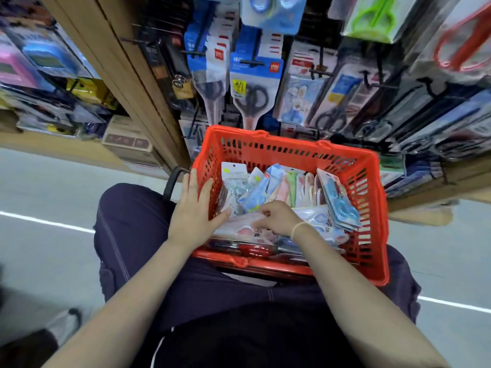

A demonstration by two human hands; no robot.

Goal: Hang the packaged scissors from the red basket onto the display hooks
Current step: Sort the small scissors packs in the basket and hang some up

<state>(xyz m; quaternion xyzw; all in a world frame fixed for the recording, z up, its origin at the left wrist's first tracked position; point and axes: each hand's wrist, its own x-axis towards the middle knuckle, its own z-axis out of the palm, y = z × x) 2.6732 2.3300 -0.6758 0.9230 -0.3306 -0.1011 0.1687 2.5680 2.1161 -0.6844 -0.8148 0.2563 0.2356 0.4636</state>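
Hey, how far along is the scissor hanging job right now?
Done: some packaged scissors with dark handles already hang on the display hooks. In hand: the right hand fingers a clear flat pack with pink print while the left hand rests on the red plastic basket. Left: many packs remain inside.

arms: both bare to past the elbow, no sleeves in view | left hand [191,208]: no rings or bands visible | right hand [276,217]: thin pale band on the wrist | legs: dark navy trousers with visible seams | torso: dark garment, thin white stripe at near left
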